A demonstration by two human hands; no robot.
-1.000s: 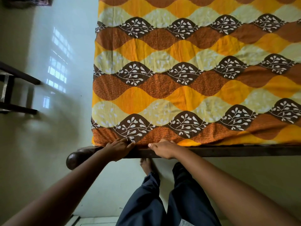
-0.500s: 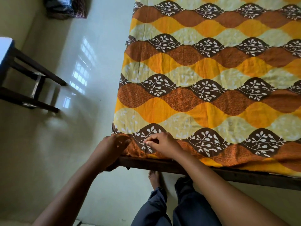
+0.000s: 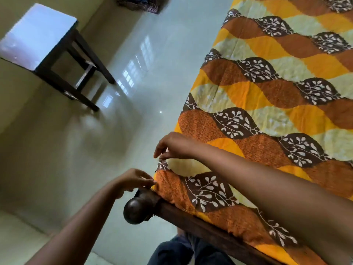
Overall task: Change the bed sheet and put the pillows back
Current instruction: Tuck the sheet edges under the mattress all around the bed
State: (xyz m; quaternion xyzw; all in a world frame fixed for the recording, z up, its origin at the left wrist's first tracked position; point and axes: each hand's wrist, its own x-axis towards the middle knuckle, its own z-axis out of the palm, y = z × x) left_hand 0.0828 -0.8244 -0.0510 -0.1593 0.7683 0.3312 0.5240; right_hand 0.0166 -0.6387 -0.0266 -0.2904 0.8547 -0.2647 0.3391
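An orange, yellow and brown wave-patterned bed sheet (image 3: 267,104) covers the mattress on the right. My left hand (image 3: 133,181) pinches the sheet's edge at the near left corner, just above the round dark knob of the wooden bed frame (image 3: 136,209). A little higher along the left side, my right hand (image 3: 172,145) pinches the sheet's edge, my forearm lying across the corner. No pillows are in view.
A dark wooden stool with a pale top (image 3: 38,35) stands on the glossy tiled floor (image 3: 114,131) at upper left. A dark bundle of cloth (image 3: 139,3) lies on the floor at the top. My legs in dark trousers (image 3: 181,251) stand by the bed's foot rail.
The view swung left toward the bed's corner. Both hands moved from the foot edge to the left corner, the right hand rising up the sheet's side edge.
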